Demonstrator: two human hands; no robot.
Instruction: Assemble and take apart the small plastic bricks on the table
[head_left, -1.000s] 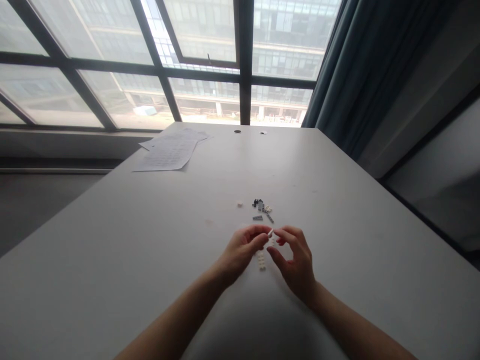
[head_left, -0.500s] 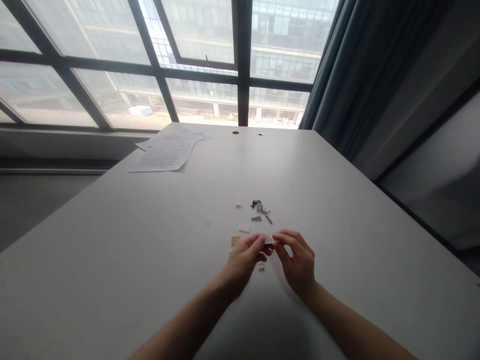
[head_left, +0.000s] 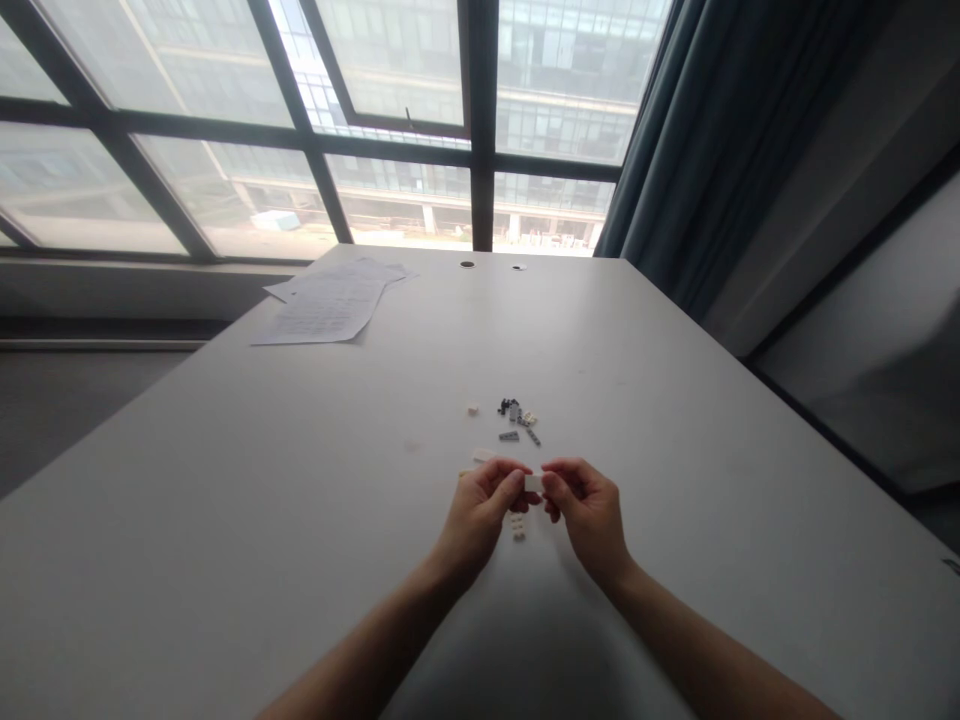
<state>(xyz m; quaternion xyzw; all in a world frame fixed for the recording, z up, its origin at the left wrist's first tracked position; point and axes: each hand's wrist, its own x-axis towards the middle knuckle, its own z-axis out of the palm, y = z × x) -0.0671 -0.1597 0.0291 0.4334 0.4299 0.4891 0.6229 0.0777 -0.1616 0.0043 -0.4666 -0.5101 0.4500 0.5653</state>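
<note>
Between both hands, above the table, is a small white building brick. My left hand pinches its left end with thumb and fingers. Its right end is gripped by my right hand, thumb on the near side. Below the fingers lie several cream studded pieces, partly covered. Behind my left hand a flat white piece shows in part, and a yellowish piece is mostly hidden. Farther off sit two grey strips, one of them a grey plate, and a cluster of small black pieces.
A lone white piece lies left of the cluster, and small cream pieces lie to its right. Printed sheets of paper overlap at the far left of the white table. A dark curtain hangs beside the window.
The brick has turned so a smooth face shows where studs or texture showed before. My right thumb and fingers have closed in around its right end. The view has shifted slightly.
</note>
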